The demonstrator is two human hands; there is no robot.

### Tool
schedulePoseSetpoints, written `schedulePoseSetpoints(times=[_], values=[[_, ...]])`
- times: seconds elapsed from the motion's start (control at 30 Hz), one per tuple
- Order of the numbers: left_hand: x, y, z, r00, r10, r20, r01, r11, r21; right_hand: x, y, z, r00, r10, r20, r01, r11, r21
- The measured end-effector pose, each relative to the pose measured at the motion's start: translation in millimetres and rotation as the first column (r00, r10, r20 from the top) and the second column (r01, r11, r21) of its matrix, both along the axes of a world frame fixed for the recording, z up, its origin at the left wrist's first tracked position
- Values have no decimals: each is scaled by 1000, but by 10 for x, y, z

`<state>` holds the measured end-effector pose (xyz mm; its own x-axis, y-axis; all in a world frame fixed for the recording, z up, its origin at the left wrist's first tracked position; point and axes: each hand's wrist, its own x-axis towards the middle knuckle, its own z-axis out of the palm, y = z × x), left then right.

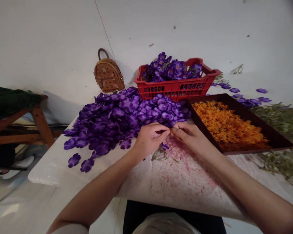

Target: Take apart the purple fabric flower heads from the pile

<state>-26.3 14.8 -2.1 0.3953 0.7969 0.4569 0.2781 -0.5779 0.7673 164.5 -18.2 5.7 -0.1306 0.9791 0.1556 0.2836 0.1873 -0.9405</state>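
Over the middle of the table, my left hand [150, 138] and my right hand [190, 135] meet fingertip to fingertip, both closed in a pinch. A tiny orange-brown bit shows between them, too small to name. Just beyond my hands lies a big heap of purple fabric petals [114, 113]. Below my fingers is a small green stem piece [159, 154] with a scrap of purple. To the right of my right hand stands a dark shallow tray [280, 138] holding orange frilly flower centres [228, 125].
A red plastic crate [171, 89] of finished-looking purple flowers [178, 68] stands at the back against the wall. Green artificial stems [278, 120] lie on the right. A brown backpack [108, 74] leans on the wall. A wooden stand [42, 125] is at left, off the table.
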Motion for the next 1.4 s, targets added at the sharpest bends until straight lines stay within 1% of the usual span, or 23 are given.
schedulePoseSetpoints(times=[0.07,0.1,0.13,0.2,0.23,0.3,0.33,0.4,0.5,0.63,0.8,0.9,1.07,1.1,1.17,1.23,1.27,1.33,1.4], values=[[11,-4,9,998,6,65,5,985,-172,0,-7,-5,1000,-10,3,10,1000,24],[15,-3,10,994,15,113,17,961,-276,0,-14,-5,999,-35,3,35,998,54],[17,0,9,985,30,172,38,924,-379,-2,-24,-1,997,-74,10,73,993,98],[20,7,2,952,75,297,107,828,-550,-9,-51,16,986,-156,57,140,964,228],[21,10,-3,932,98,349,144,782,-607,-16,-65,27,979,-181,99,144,942,303],[24,8,-9,899,138,416,200,716,-669,-35,-90,46,964,-181,194,82,898,431],[26,3,-8,890,148,431,214,699,-682,-45,-98,52,957,-165,237,34,879,475],[29,-10,-1,887,149,437,223,689,-690,-62,-104,54,943,-145,300,-37,849,526],[30,-26,11,901,124,415,217,701,-680,-69,-103,44,913,-151,378,-89,832,548],[27,-23,16,922,69,381,222,712,-666,-52,-98,34,893,-172,416,-95,831,548],[9,-12,71,947,-11,321,217,759,-614,-35,-72,21,946,-103,308,-74,855,514],[-13,-14,104,957,-69,283,227,785,-576,-34,-57,15,958,-62,279,-88,865,493],[-40,-7,90,959,-124,256,250,794,-554,-18,-52,29,960,33,278,-158,882,444],[-43,-1,85,961,-132,243,248,801,-545,-8,-49,32,964,33,264,-150,887,436],[-45,13,75,966,-136,221,234,825,-514,21,-38,34,977,-29,211,-65,903,425],[-48,28,66,971,-121,206,206,860,-466,52,-24,30,987,-107,123,56,930,363],[-51,33,61,975,-111,194,187,879,-438,64,-18,28,990,-122,70,96,949,300],[-57,35,49,983,-88,162,144,912,-384,72,-16,22,994,-98,-46,104,985,135],[-64,29,35,988,-70,140,116,930,-349,56,-26,16,986,-57,-158,55,998,-13]])
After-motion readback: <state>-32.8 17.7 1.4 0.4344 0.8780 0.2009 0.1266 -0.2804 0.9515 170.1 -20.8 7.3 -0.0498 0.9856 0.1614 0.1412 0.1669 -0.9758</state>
